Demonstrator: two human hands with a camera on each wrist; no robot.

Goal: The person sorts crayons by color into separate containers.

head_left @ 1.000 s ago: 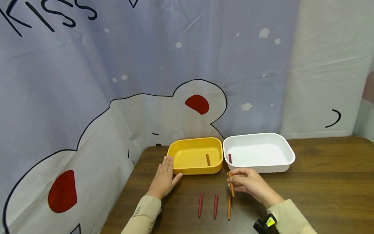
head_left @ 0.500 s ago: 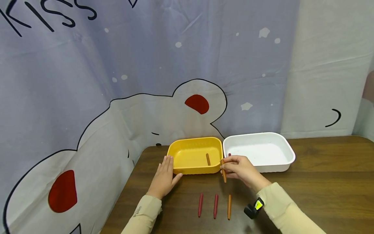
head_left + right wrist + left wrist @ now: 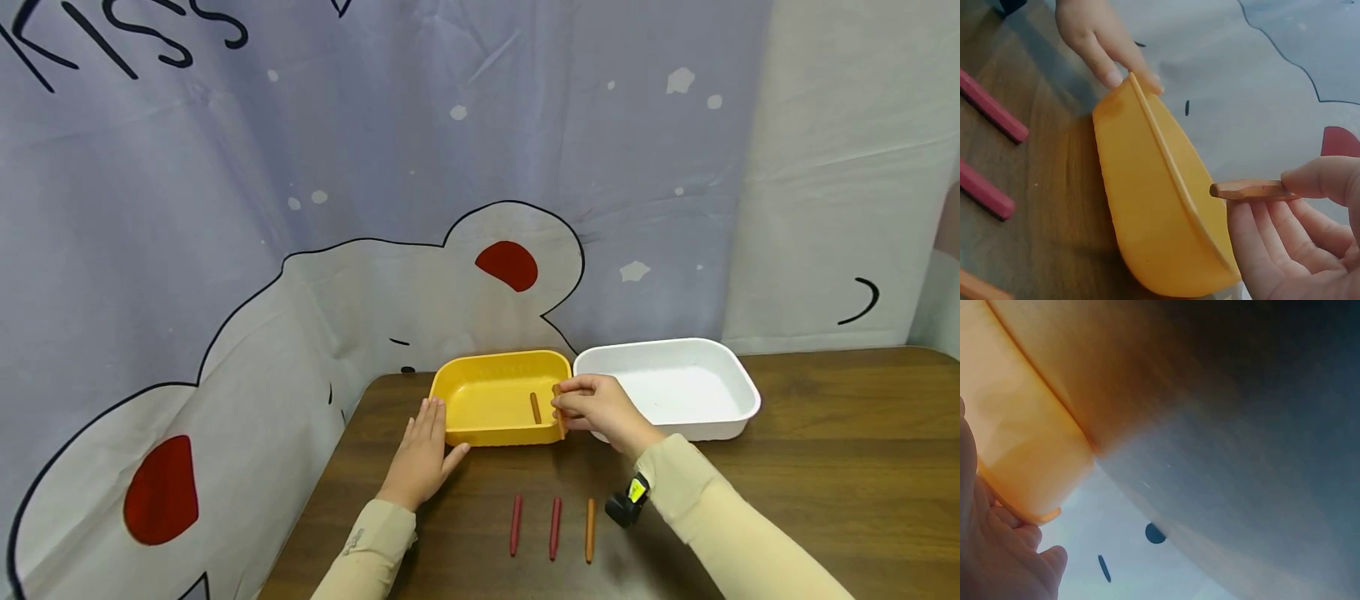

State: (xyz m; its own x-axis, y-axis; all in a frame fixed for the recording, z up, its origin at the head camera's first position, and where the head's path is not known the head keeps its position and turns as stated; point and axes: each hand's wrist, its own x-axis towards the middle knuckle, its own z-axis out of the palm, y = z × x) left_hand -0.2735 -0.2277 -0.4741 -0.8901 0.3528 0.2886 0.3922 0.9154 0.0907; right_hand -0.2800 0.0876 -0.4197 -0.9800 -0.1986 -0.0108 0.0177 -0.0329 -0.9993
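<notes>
Between thumb and fingers, my right hand (image 3: pixel 600 408) pinches a short orange, crayon-like stick (image 3: pixel 1254 189) with flat faces. It holds the stick over the right end of the yellow tray (image 3: pixel 480 437). Another orange stick (image 3: pixel 536 408) lies inside that tray. My left hand (image 3: pixel 418 458) rests with straight fingers against the tray's left front corner; in the left wrist view the same fingers (image 3: pixel 1007 515) touch its rim. On the table in front lie two dark red sticks (image 3: pixel 516 525) and one more orange stick (image 3: pixel 590 531), roughly parallel.
A white tray (image 3: pixel 738 417) stands right beside the yellow one, partly hidden by my right hand. Both are on a brown wooden table (image 3: pixel 840 467). Behind the table hangs a printed cloth (image 3: pixel 645 167).
My right hand has carried the orange stick up and left, from above the front of the table to over the yellow tray's right end. My left hand has stayed in place.
</notes>
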